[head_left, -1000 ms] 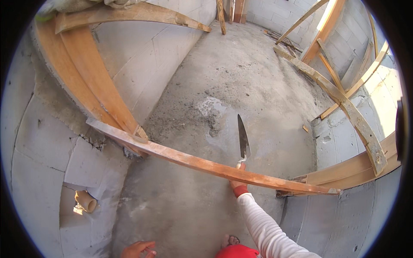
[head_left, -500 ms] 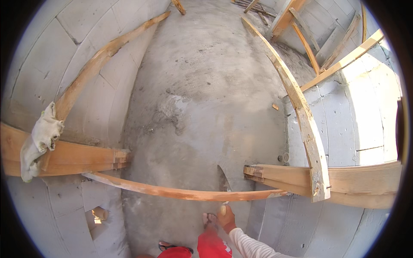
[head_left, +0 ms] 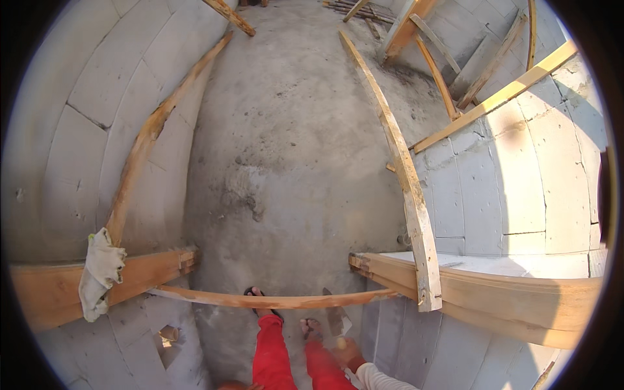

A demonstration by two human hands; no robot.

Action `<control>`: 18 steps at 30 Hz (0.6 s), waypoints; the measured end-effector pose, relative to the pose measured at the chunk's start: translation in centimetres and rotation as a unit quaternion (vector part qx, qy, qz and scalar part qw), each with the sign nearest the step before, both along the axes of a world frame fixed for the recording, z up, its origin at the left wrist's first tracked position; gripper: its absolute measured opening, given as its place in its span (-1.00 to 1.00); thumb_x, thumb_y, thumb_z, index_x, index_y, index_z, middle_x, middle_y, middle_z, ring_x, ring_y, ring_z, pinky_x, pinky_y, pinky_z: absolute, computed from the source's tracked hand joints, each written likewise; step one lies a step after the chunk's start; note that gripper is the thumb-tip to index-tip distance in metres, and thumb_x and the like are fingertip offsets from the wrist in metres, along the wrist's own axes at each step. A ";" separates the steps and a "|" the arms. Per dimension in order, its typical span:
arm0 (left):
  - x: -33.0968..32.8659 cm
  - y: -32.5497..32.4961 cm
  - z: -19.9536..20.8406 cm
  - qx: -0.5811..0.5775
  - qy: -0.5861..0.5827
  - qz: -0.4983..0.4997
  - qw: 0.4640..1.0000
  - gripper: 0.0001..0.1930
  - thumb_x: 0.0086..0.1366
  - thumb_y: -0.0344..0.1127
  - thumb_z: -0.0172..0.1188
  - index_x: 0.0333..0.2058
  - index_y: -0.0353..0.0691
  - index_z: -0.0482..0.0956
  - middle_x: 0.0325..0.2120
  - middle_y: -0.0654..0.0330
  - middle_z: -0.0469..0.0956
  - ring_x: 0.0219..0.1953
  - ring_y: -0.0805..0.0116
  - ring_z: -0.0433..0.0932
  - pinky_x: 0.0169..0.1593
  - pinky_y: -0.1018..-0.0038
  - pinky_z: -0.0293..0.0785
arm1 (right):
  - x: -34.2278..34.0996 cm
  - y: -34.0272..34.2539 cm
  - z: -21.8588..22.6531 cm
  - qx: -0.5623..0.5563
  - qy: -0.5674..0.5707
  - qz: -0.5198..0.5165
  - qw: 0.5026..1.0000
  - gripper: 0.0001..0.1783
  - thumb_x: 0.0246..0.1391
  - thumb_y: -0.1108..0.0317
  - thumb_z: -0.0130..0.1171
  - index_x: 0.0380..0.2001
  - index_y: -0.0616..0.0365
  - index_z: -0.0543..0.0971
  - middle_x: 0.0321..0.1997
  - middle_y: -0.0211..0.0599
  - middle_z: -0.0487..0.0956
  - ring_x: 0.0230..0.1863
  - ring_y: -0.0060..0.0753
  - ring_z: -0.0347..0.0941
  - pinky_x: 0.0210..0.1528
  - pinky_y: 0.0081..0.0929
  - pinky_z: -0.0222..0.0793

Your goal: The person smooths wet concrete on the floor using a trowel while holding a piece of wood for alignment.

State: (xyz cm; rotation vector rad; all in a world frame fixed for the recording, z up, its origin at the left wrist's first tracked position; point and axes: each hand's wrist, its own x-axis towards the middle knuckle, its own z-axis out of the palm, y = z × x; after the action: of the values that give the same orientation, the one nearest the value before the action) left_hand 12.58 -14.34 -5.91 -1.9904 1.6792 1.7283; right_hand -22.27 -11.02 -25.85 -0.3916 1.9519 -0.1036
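My right hand is at the lower edge, right of centre, with its fingers wrapped round the pale handle of a trowel. The metal blade points forward, and its tip shows just beyond a thin wooden crossbar between the door posts. A bit of what looks like my left hand shows at the bottom edge beside my red trouser leg; its fingers cannot be made out. My left foot, in a dark sandal, is at the crossbar, while the right foot stands on the near side.
Wooden door posts stand left and right. A pale cloth or glove hangs on the left slanting board. Another board leans on the right. Grey concrete floor runs between block walls, with timber braces at the far right.
My left foot has stepped forward to the crossbar. My right hand and the trowel have moved slightly down and nearer to me in the view. The view has shifted.
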 end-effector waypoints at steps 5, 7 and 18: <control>1.1 -5.3 -0.7 0.318 0.057 0.082 0.943 -0.56 0.37 -0.25 0.24 0.17 -0.26 0.53 -0.01 -0.04 0.62 0.05 -0.01 0.57 0.17 0.19 0.45 | -1.1 -2.2 6.6 0.101 -0.046 -0.128 0.986 -0.50 0.05 0.29 0.32 0.01 0.09 0.34 -0.44 -0.20 0.61 -0.58 -0.36 0.55 -0.55 -0.35 0.51; 3.8 -6.7 -4.2 0.221 0.061 -0.087 0.970 -0.54 0.34 -0.24 0.26 0.17 -0.26 0.53 -0.08 -0.03 0.64 -0.04 0.01 0.62 0.07 0.23 0.51 | -2.2 1.8 6.6 0.118 -0.003 -0.044 0.992 -0.47 0.07 0.17 0.28 0.02 0.16 0.35 -0.35 -0.11 0.65 -0.49 -0.20 0.62 -0.44 -0.24 0.57; 3.1 -25.2 5.4 0.037 0.059 -0.194 0.979 -0.61 0.35 -0.25 0.24 0.10 -0.27 0.58 -0.10 -0.08 0.67 -0.06 -0.07 0.64 0.05 0.20 0.55 | 1.8 5.3 25.5 0.203 0.126 -0.104 0.965 -0.71 -0.05 0.22 0.30 -0.40 0.25 0.59 -0.46 -0.02 0.66 -0.34 0.02 0.69 -0.17 -0.10 0.62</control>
State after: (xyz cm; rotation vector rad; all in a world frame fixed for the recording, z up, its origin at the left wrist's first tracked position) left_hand 15.65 -39.58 -0.54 -1.4305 1.8536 1.7574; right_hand -20.50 -5.67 -0.40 0.0767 2.1964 0.2215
